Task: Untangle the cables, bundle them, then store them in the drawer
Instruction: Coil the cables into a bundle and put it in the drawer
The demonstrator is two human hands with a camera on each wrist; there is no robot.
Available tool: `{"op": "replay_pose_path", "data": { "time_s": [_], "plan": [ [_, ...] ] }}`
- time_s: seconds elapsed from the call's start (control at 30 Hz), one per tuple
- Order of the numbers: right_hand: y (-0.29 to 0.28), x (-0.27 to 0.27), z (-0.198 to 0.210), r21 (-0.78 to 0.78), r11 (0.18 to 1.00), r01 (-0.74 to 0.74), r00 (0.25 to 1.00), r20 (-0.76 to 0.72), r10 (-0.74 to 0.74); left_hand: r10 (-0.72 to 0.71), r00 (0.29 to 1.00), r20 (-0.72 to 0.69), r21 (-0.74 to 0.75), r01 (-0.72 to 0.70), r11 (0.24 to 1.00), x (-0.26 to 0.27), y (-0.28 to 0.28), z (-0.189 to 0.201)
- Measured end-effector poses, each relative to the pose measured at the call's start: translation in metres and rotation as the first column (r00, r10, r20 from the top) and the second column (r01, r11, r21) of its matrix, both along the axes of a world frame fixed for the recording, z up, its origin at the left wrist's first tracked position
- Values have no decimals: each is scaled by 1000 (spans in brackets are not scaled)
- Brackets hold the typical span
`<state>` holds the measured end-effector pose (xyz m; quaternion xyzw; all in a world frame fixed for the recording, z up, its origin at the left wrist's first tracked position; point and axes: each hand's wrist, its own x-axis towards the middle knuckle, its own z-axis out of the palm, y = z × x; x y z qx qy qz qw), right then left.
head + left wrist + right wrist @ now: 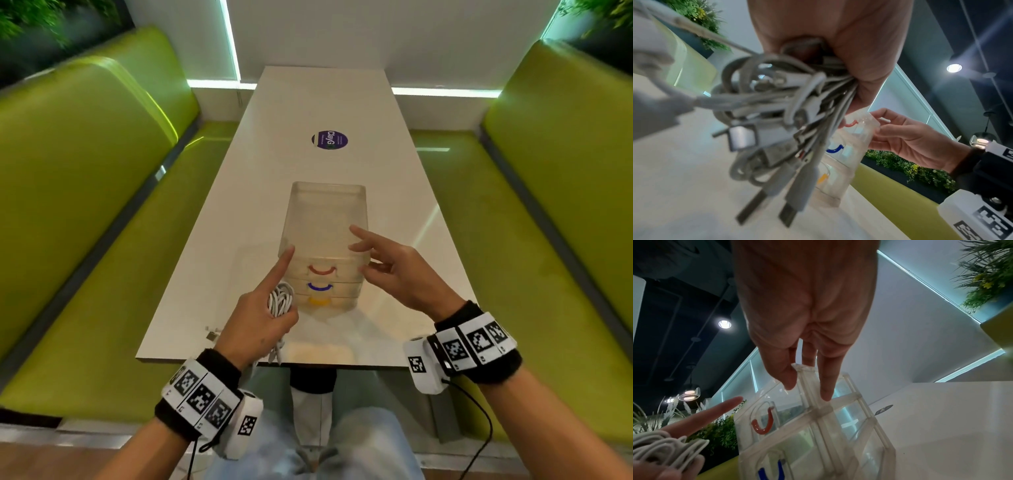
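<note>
Left hand, lower centre of head view, grips bundled white cables, index finger extended. Left wrist view alone shows their USB plugs. Right hand spread, fingertips touching clear drawer unit mid-tabletop.

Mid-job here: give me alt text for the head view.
The left hand grips bundled white cables, index finger pointing at a clear three-drawer organizer on the white table. The open right hand touches the organizer's right side.
</note>
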<state>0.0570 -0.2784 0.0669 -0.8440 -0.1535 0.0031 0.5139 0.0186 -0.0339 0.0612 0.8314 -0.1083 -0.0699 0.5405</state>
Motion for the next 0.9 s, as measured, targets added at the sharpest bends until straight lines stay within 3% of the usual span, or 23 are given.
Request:
{"op": "replay_pose_path", "data": {
  "time_s": [0.1, 0.13, 0.2, 0.23, 0.3, 0.4, 0.47, 0.6, 0.67, 0.8, 0.9],
  "plan": [
    [0, -7, 3, -115, 993, 18, 996, 87, -8, -8, 1000, 7, 52, 8, 999, 2, 3, 1],
    [1, -13, 2, -179, 979, 93, 981, 185, -60, -10, 1000, 4, 69, 10, 998, 3, 3, 1],
    [10, -33, -4, -165, 945, 283, 901, 385, -203, -12, 1000, -6, 98, 12, 995, 4, 5, 1],
    [16, -44, -9, -167, 935, 312, 886, 405, -224, -10, 1000, -10, 100, 11, 995, 5, 5, 1],
    [33, -59, -25, -315, 930, 188, 962, 251, -109, -14, 1000, -7, 100, 14, 995, 4, 3, 2],
    [53, -56, -60, -639, 765, -73, 997, -30, 69, -25, 1000, -2, 102, 25, 994, 3, 2, 2],
    [59, -47, -72, -728, 676, -112, 994, -93, 65, -26, 1000, -1, 105, 26, 994, 2, 3, 2],
    [70, -38, -85, -806, 578, -127, 991, -120, 50, -15, 1000, -9, 110, 16, 994, 4, 3, 3],
    [72, -37, -83, -799, 594, -92, 996, -77, 50, -12, 1000, -9, 110, 13, 994, 4, 4, 2],
    [66, -50, -72, -684, 725, -76, 997, -33, 73, -8, 1000, 7, 144, 7, 990, 3, 3, 0],
    [61, -73, -61, -701, 698, -149, 988, -80, 131, -1, 1000, 13, 162, -1, 987, 3, 3, -1]
  ]
}}
